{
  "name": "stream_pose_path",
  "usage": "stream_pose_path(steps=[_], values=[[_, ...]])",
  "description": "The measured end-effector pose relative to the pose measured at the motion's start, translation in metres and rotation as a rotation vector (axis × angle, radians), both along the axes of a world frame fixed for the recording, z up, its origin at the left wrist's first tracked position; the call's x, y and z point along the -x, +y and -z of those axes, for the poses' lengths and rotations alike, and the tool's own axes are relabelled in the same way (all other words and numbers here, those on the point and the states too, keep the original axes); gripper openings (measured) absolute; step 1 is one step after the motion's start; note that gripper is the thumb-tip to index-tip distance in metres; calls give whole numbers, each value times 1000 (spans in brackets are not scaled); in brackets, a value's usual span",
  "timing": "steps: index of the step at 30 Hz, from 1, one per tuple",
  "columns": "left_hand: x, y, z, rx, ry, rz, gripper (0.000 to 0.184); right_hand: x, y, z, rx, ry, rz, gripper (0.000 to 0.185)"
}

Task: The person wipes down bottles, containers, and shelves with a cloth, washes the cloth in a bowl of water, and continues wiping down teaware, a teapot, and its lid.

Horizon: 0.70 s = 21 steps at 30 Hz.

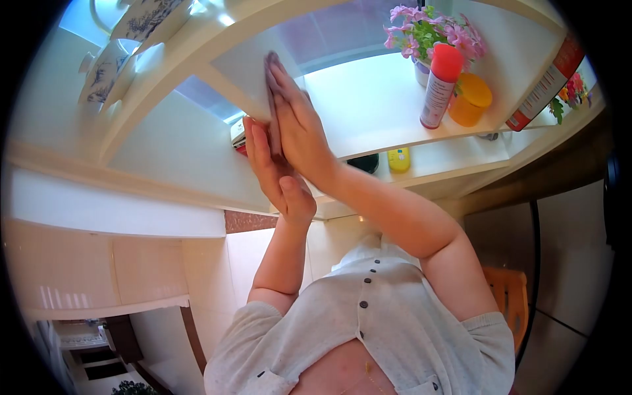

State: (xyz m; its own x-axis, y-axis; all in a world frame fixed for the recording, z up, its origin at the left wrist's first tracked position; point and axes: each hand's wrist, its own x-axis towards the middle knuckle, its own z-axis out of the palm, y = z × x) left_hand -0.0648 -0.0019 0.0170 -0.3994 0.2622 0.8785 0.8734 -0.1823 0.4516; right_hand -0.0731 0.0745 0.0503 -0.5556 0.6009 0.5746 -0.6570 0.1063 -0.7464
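Observation:
My right hand [304, 135] lies flat along a white upright divider panel [247, 76] of the shelf, fingers stretched out. Beneath it a purplish-grey cloth [274, 118] is pressed against the panel; its edge shows past the fingertips. My left hand [276, 171] is just below and to the left, at the panel's front edge. Its fingers are extended and the thumb stands apart. The cloth's lower end reaches toward the left palm; whether that palm touches it I cannot tell.
A red-capped spray can [440, 89], a yellow jar [470, 100] and potted pink flowers [431, 33] stand on the shelf at right. Lower sit a yellow container [398, 159] and a dark round object [364, 162]. Patterned white ceramics [108, 69] are at left. An orange chair [505, 296] stands behind my right side.

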Motion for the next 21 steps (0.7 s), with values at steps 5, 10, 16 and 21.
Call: stream_pose_path(steps=[5, 10, 16, 21], values=[[-6, 7, -2, -85, -119, 29, 81, 26, 26, -17, -38, 81, -122, 44], [-2, 1, 1, -47, -122, 20, 81, 15, 12, 31, -9, -7, -40, 44], [-8, 11, 0, -136, -187, -13, 81, -18, -6, 61, -45, -131, 23, 46], [-10, 8, -3, -88, -137, -32, 80, -31, -10, 64, -95, -148, 47, 48]])
